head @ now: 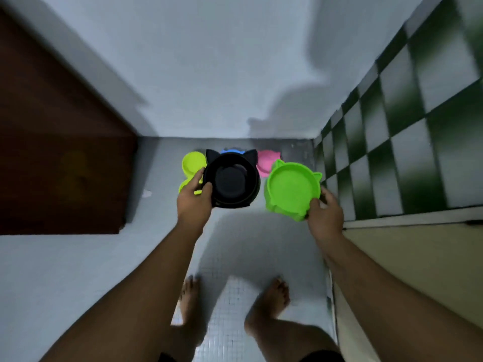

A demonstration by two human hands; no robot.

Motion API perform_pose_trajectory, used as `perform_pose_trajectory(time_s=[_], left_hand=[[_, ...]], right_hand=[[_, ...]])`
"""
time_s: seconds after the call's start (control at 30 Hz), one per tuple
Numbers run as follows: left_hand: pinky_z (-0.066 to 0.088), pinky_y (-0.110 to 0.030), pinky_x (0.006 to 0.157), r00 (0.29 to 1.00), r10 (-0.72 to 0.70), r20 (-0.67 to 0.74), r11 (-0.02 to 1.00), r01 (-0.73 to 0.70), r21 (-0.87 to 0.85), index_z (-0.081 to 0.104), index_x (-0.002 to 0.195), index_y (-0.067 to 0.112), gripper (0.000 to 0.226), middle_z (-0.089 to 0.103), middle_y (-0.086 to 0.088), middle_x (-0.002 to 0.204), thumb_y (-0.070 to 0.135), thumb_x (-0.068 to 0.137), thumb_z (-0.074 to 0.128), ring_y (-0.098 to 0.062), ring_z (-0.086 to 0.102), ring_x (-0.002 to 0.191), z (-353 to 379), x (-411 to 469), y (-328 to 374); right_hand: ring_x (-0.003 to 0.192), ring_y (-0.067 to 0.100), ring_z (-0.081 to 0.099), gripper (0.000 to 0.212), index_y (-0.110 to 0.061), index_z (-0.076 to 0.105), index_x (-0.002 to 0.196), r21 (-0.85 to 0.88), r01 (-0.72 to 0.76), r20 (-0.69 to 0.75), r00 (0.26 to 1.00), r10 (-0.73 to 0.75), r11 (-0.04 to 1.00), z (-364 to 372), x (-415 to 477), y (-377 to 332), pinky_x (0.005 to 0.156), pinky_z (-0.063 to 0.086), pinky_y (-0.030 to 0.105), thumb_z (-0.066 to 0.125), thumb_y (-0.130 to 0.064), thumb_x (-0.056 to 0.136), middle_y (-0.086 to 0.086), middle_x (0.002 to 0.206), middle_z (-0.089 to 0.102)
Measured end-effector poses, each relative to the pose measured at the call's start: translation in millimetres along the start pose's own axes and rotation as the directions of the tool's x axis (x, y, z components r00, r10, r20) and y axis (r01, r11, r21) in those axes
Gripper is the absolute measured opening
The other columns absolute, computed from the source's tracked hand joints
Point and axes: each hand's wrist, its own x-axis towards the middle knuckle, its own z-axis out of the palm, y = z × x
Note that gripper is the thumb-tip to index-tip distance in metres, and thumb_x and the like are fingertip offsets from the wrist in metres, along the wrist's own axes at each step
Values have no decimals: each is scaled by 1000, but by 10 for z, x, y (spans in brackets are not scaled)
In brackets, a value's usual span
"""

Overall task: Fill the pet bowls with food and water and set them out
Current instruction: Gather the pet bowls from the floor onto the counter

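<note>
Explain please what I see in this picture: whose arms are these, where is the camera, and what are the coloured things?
No machine is here. One camera sits on a person's head and looks down, so you see that person's own arms and bare feet. The left hand holds a black cat-eared pet bowl by its rim. The right hand holds a green cat-eared bowl. On the floor by the wall lie a yellow-green double bowl, a pink bowl and a blue one, mostly hidden. Both held bowls look empty.
</note>
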Motion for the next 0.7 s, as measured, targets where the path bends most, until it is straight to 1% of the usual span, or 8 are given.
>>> perform_pose_trajectory(time_s=[0.13, 0.23, 0.3, 0.37, 0.43, 0.5, 0.57, 0.7], left_hand=[[63, -45, 82, 997, 77, 3, 995, -77, -67, 65, 136, 34, 40, 70, -2, 106, 19, 98, 59, -15, 68, 91, -333, -603, 824], [62, -49, 86, 993, 111, 39, 990, -107, -89, 68, 124, 48, 38, 74, 0, 106, 32, 90, 62, -18, 72, 98, -634, -984, 1229], [61, -51, 86, 987, 140, 75, 987, -133, -85, 69, 117, 54, 38, 75, 3, 106, 36, 85, 63, -21, 72, 102, -820, -1198, 1391], [63, -49, 79, 984, 147, 96, 981, -133, -138, 70, 125, 39, 37, 73, 2, 101, 23, 92, 64, -22, 72, 98, -1005, -1457, 1509], [64, -44, 75, 975, 156, 155, 978, -131, -164, 68, 131, 28, 39, 71, -2, 100, 16, 95, 65, -24, 72, 98, -1212, -1726, 1591], [63, -38, 71, 956, 182, 230, 977, -151, -148, 67, 132, 27, 40, 73, -4, 105, 15, 95, 66, -24, 73, 101, -1420, -1990, 1653], [63, -34, 67, 935, 201, 292, 976, -165, -142, 66, 134, 26, 40, 74, -2, 103, 14, 95, 67, -23, 73, 100, -1587, -2277, 1724], [62, -32, 62, 887, 240, 394, 970, -199, -143, 66, 133, 19, 39, 73, -6, 97, 8, 95, 67, -23, 72, 93, -1822, -2984, 1830]], right_hand=[[104, 23, 67, 53, -31, 58, 134, 65, 52, -27, 998, -51, 997, -604, -459, -667, 89, 57, 51, 49, -37, 82, 3, 119, 70], [99, 23, 69, 55, -26, 61, 133, 112, 134, -96, 988, -123, 985, -916, -937, -1090, 87, 58, 51, 48, -34, 80, 4, 113, 72], [90, 20, 68, 55, -23, 63, 131, 117, 180, -147, 976, -162, 977, -1080, -1355, -1311, 86, 58, 45, 47, -33, 80, 4, 104, 73], [81, 17, 62, 55, -25, 64, 130, 119, 219, -194, 962, -193, 968, -1216, -1799, -1412, 81, 58, 43, 47, -35, 79, 3, 96, 72], [85, 15, 66, 53, -25, 65, 129, 151, 223, -268, 947, -177, 963, -1332, -2279, -1423, 82, 59, 47, 48, -33, 79, 1, 99, 73], [96, 16, 69, 51, -23, 65, 130, 211, 228, -323, 934, -152, 951, -1458, -2767, -1414, 87, 58, 47, 51, -27, 80, -3, 107, 73], [96, 19, 71, 49, -20, 65, 129, 269, 214, -385, 918, -99, 939, -1596, -3211, -1346, 86, 58, 51, 53, -24, 81, -3, 104, 73], [97, 19, 70, 52, -22, 66, 127, 270, 165, -472, 881, -19, 949, -1971, -3975, -1098, 86, 58, 50, 57, -34, 78, -3, 108, 73]])
